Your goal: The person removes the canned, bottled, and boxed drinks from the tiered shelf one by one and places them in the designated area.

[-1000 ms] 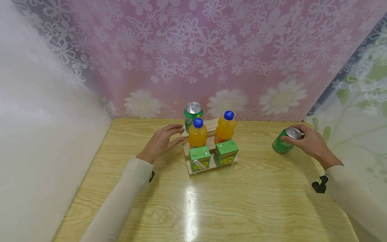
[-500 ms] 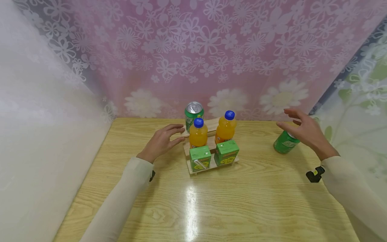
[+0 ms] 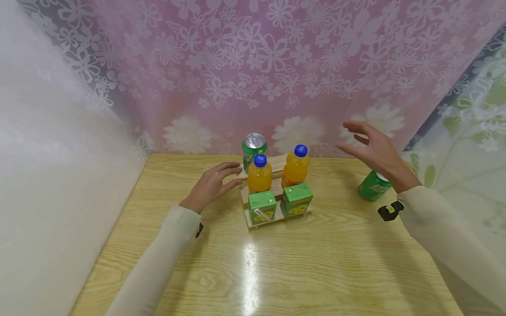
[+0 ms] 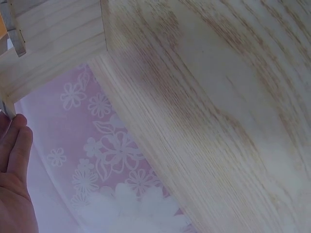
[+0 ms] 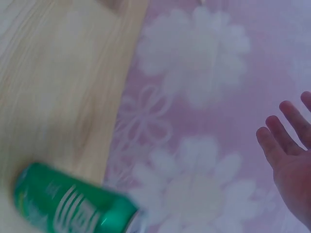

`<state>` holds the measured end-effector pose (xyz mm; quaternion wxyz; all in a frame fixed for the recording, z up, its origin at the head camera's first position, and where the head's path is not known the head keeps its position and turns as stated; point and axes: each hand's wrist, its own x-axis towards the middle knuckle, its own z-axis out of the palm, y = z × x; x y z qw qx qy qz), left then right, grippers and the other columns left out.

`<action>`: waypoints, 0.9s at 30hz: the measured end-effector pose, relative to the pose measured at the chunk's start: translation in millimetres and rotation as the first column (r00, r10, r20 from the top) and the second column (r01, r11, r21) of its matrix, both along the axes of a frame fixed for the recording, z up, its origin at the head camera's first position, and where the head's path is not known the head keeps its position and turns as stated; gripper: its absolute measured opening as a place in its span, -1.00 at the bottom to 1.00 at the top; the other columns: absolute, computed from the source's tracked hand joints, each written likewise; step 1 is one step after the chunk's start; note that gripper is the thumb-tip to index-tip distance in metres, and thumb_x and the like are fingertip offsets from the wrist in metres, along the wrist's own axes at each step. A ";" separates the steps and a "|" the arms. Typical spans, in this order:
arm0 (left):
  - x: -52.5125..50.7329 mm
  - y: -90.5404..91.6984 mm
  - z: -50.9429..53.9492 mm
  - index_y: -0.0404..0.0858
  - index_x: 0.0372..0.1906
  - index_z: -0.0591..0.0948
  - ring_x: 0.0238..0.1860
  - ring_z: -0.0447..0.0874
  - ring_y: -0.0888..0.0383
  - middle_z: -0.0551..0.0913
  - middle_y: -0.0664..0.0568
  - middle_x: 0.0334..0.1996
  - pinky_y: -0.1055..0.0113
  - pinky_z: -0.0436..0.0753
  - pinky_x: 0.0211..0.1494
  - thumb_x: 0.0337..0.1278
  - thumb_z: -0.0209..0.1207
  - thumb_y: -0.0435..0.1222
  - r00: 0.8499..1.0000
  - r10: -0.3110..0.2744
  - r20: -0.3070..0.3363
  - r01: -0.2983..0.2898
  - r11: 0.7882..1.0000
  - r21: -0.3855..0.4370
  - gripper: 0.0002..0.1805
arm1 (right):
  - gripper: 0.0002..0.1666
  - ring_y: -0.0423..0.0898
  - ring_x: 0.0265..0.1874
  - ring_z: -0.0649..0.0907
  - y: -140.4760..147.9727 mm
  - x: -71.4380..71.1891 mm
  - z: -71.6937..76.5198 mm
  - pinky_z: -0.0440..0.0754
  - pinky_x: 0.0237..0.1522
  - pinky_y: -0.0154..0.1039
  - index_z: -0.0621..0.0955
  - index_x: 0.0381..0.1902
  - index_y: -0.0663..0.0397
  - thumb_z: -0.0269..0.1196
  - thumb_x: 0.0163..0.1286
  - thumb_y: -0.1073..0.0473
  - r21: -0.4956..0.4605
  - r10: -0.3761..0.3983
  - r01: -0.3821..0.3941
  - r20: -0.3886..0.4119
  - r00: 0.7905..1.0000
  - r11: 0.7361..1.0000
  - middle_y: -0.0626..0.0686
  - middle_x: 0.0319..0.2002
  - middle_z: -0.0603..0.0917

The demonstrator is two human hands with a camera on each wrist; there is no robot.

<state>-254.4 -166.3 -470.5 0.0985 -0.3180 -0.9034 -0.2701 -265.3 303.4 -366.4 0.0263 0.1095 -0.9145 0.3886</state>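
My left hand (image 3: 211,184) is at the left end of a small stepped wooden rack (image 3: 278,162), its fingertips touching the rack's edge. In the left wrist view, straight fingers (image 4: 19,150) meet the wood. On the rack stand a green soda can (image 3: 254,151) on the top step, two orange juice bottles (image 3: 259,177) with blue caps in the middle, and two green juice boxes (image 3: 262,206) in front. My right hand (image 3: 379,151) is raised with fingers spread, holding nothing. Behind its wrist, another green soda can (image 3: 371,186) stands on the table, its top partly hidden.
The wood-grain table (image 3: 316,263) ends at the back against a pink floral curtain (image 3: 253,79). A white wall or sheet (image 3: 59,166) borders the left side, and a leaf-patterned curtain (image 3: 470,175) the right.
My right hand has let go of the green soda can at the right, then risen and moved left, away from it. That can stays put. The left hand has not visibly moved.
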 end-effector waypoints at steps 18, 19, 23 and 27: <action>-1.0 0.2 -2.8 -0.25 0.35 0.73 0.38 0.71 -0.11 0.66 -0.10 0.43 -0.02 0.73 0.42 0.46 0.42 -0.14 1.000 -0.001 -0.030 0.001 1.000 -0.005 -0.52 | -0.17 0.11 0.58 0.47 -88.7 -15.3 32.3 0.38 0.67 0.18 0.45 0.63 -0.13 0.46 0.50 -0.05 -0.104 0.196 -0.206 -0.098 0.976 0.973 0.06 0.59 0.50; -0.9 0.1 -2.7 -0.25 0.35 0.73 0.38 0.71 -0.11 0.66 -0.10 0.43 -0.02 0.73 0.41 0.46 0.42 -0.14 1.000 -0.002 -0.031 0.002 1.000 -0.004 -0.52 | -0.17 0.11 0.57 0.48 -92.5 -16.0 33.3 0.38 0.67 0.18 0.45 0.63 -0.13 0.46 0.50 -0.04 -0.101 0.204 -0.214 -0.099 0.974 0.972 0.06 0.58 0.50; -0.5 0.2 -2.3 -0.24 0.36 0.73 0.38 0.72 -0.10 0.66 -0.08 0.43 -0.02 0.73 0.41 0.47 0.42 -0.14 1.000 0.001 -0.027 -0.001 1.000 -0.001 -0.52 | -0.17 0.14 0.56 0.49 -106.6 -19.3 36.3 0.40 0.66 0.20 0.46 0.63 -0.13 0.47 0.49 -0.04 -0.083 0.232 -0.239 -0.093 0.968 0.967 0.08 0.57 0.51; -0.5 -0.1 -2.2 -0.25 0.36 0.72 0.38 0.71 -0.10 0.66 -0.10 0.43 -0.02 0.73 0.42 0.47 0.41 -0.15 1.000 0.002 -0.023 -0.002 1.000 0.002 -0.52 | -0.16 0.13 0.57 0.49 -120.1 -24.0 40.4 0.42 0.65 0.19 0.45 0.64 -0.13 0.45 0.50 -0.09 -0.057 0.257 -0.261 -0.073 0.964 0.964 0.05 0.58 0.52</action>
